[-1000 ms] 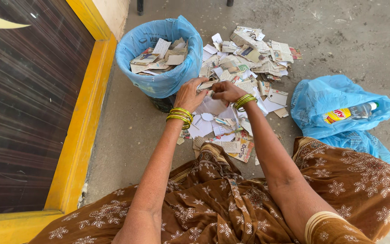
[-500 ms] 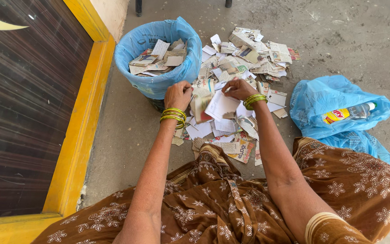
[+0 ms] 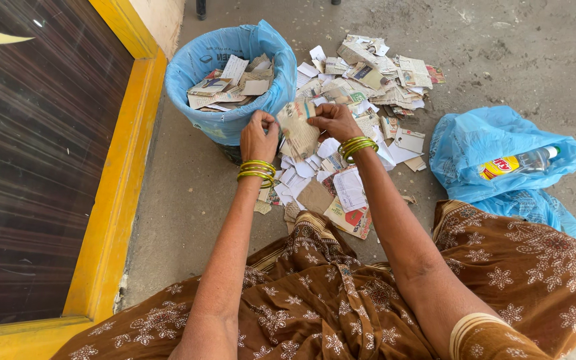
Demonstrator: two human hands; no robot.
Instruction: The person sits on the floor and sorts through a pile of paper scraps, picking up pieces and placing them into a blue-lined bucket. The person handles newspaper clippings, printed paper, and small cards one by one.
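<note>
My left hand and my right hand together grip one printed paper piece, held up between them above the floor. Both wrists wear green and yellow bangles. Just beyond my left hand stands a bin lined with a blue bag, filled with several paper scraps. A pile of torn paper pieces spreads over the concrete floor behind and below my hands, down to my lap.
A blue plastic bag lies at the right with a clear bottle with a yellow label on it. A yellow-framed dark panel runs along the left. My brown patterned garment fills the bottom.
My hands have let a larger white sheet fall and now hold a smaller printed piece, raised closer to the bin. Scraps on the floor under them have shifted.
</note>
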